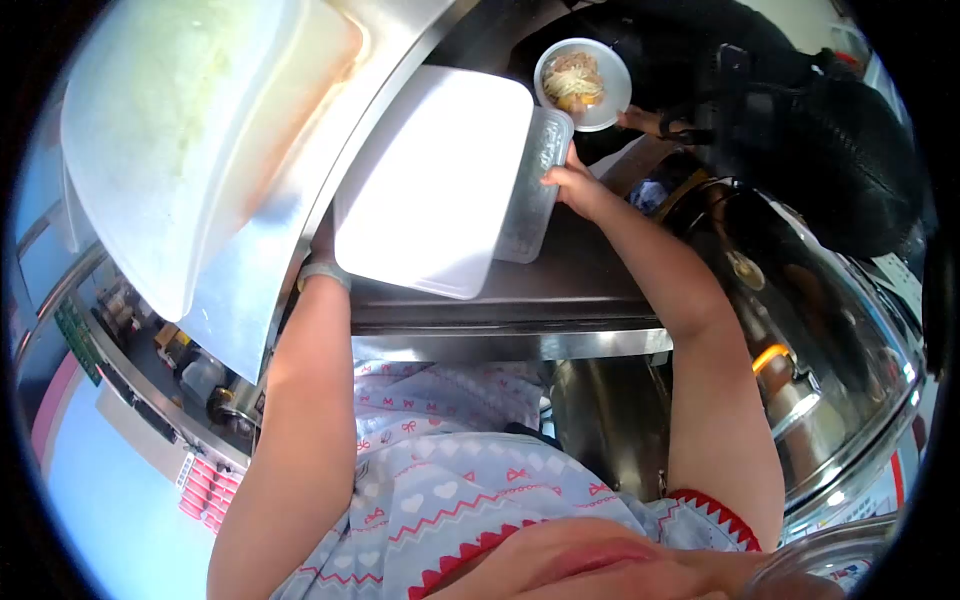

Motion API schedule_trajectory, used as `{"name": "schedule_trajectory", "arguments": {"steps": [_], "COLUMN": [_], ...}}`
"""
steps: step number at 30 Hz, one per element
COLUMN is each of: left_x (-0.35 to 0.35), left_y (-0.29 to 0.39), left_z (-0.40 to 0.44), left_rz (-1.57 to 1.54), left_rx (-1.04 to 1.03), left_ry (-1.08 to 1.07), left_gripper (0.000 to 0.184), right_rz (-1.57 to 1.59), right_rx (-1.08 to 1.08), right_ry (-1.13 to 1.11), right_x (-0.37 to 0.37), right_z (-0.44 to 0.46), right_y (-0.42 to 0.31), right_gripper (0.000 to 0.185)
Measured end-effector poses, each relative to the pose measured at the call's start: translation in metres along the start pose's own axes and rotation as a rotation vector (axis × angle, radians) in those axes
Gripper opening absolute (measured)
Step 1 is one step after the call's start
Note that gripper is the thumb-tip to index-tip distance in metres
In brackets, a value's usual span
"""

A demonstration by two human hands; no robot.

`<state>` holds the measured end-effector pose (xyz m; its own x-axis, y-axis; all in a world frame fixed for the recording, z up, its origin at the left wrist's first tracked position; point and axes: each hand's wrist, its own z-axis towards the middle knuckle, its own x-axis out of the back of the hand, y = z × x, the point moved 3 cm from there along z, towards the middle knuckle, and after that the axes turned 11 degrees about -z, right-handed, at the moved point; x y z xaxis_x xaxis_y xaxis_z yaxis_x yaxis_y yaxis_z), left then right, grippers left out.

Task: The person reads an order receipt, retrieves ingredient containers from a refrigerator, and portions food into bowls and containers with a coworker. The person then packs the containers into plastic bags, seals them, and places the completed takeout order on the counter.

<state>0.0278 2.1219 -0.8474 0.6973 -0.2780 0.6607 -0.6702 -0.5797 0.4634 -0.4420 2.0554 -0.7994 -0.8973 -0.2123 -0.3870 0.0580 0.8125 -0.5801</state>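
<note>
Ideally held level, a plastic container [528, 195] is gripped by the right hand [575, 186], while a white lid [435, 180] hides any grasp by the left hand [323, 243].

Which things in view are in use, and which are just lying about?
In use:
White tray or lid, left hand mostly hidden at its edge
Clear container, gripped by right hand
Bowl of food, held by another person

Apparently just lying about:
Large translucent plastic vessel
Smaller clear tub, lower left
</note>
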Motion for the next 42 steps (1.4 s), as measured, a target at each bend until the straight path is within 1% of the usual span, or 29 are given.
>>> {"name": "schedule_trajectory", "arguments": {"steps": [2, 4, 5, 6, 7, 8, 9, 10, 12, 13, 15, 16, 17, 18, 21, 22, 23, 24, 26, 27, 28, 29, 31, 32, 35, 37, 39, 40, 42], "left_x": [-0.015, -0.034, -0.044, -0.057, -0.056, -0.053, -0.049, -0.042, -0.032, -0.027, -0.037, -0.038, -0.038, -0.039, -0.034, -0.031, -0.025, -0.019, -0.013, -0.009, 0.001, 0.005, 0.009, 0.013, 0.03, 0.035, 0.041, 0.042, 0.044], "left_y": [-0.002, -0.01, -0.019, -0.03, -0.004, 0.025, 0.058, 0.086, 0.143, 0.165, 0.152, 0.157, 0.162, 0.168, 0.179, 0.183, 0.19, 0.195, 0.194, 0.192, 0.207, 0.204, 0.197, 0.209, 0.22, 0.221, 0.224, 0.22, 0.215], "left_z": [0.006, 0.013, 0.016, 0.017, 0.005, -0.01, -0.027, -0.041, -0.075, -0.087, -0.09, -0.098, -0.106, -0.114, -0.143, -0.153, -0.161, -0.171, -0.184, -0.191, -0.202, -0.21, -0.216, -0.222, -0.235, -0.248, -0.258, -0.262, -0.27], "left_rz": [-0.001, -0.02, -0.126, -0.337, -0.582, -0.845, -1.069, -1.024, -1.343, -1.311, -1.323, -1.291, -1.258, -1.255, -1.246, -1.26, -1.271, -1.266, -1.265, -1.261, -1.285, -1.298, -1.201, -1.289, -1.291, -1.312, -1.318, -1.327, -1.208], "left_rx": [-0.063, -0.125, -0.091, -0.031, 0.124, 0.303, 0.49, 0.448, 0.512, 0.56, 0.486, 0.468, 0.459, 0.431, 0.407, 0.418, 0.43, 0.469, 0.421, 0.372, 0.397, 0.395, 0.3, 0.289, 0.232, 0.263, 0.155, 0.151, 0.094], "left_ry": [-0.03, -0.05, -0.056, -0.057, -0.123, -0.149, -0.136, -0.094, 0.023, 0.02, -0.018, -0.065, -0.047, -0.069, -0.081, -0.097, -0.11, -0.11, -0.123, -0.137, -0.129, -0.125, -0.227, -0.172, -0.23, -0.286, -0.25, -0.23, -0.264], "left_gripper": [0.042, 0.042, 0.042, 0.04, 0.041, 0.042, 0.043, 0.043, 0.04, 0.038, 0.038, 0.038, 0.035, 0.034, 0.033, 0.032, 0.031, 0.03, 0.028, 0.027, 0.024, 0.024, 0.022, 0.021, 0.021, 0.022, 0.024, 0.024, 0.026], "right_rz": [-0.003, -0.014, -0.014, -0.03, -0.043, 0.047, 0.047, 0.044, 0.04, 0.019, -0.006, -0.002, 0.003, -0.027, -0.092, -0.092, -0.102, -0.091, -0.086, 0.004, 0.093, 0.08, 0.183, -0.094, -0.088, -0.091, -0.113, -0.124, -0.14], "right_rx": [0.021, 0.121, 0.164, 0.13, 0.089, 0.123, 0.069, 0.056, 0.038, 0.007, -0.026, -0.057, -0.089, -0.062, -0.13, -0.104, -0.1, -0.078, -0.054, -0.075, -0.097, -0.096, -0.116, -0.08, -0.134, -0.144, -0.143, -0.141, -0.134], "right_ry": [0.016, 0.038, 0.049, 0.082, 0.117, 0.073, 0.092, 0.113, 0.139, 0.165, 0.193, 0.226, 0.258, 0.255, 0.299, 0.305, 0.307, 0.309, 0.309, 0.33, 0.35, 0.348, 0.407, 0.368, 0.37, 0.373, 0.369, 0.371, 0.364], "right_x": [0.017, 0.04, 0.047, 0.057, 0.063, 0.07, 0.075, 0.081, 0.089, 0.093, 0.097, 0.1, 0.103, 0.11, 0.096, 0.105, 0.095, 0.083, 0.069, 0.068, 0.069, 0.073, 0.09, 0.094, 0.073, 0.061, 0.048, 0.04, 0.033], "right_z": [-0.006, -0.002, -0.005, -0.008, -0.015, -0.023, -0.031, -0.035, -0.048, -0.054, -0.071, -0.079, -0.086, -0.09, -0.11, -0.115, -0.12, -0.131, -0.149, -0.157, -0.164, -0.171, -0.177, -0.182, -0.208, -0.222, -0.229, -0.236, -0.247], "right_y": [-0.003, 0.001, 0.0, 0.001, 0.002, 0.005, 0.006, 0.005, -0.003, -0.011, -0.023, -0.027, -0.03, -0.029, -0.054, -0.052, -0.066, -0.075, -0.088, -0.087, -0.087, -0.086, -0.083, -0.083, -0.107, -0.119, -0.132, -0.14, -0.149], "right_gripper": [0.099, 0.103, 0.106, 0.107, 0.108, 0.106, 0.105, 0.105, 0.106, 0.107, 0.108, 0.108, 0.107, 0.106, 0.106, 0.103, 0.103, 0.098, 0.094, 0.085, 0.076, 0.076, 0.056, 0.044, 0.044, 0.044, 0.044, 0.044, 0.044]}}
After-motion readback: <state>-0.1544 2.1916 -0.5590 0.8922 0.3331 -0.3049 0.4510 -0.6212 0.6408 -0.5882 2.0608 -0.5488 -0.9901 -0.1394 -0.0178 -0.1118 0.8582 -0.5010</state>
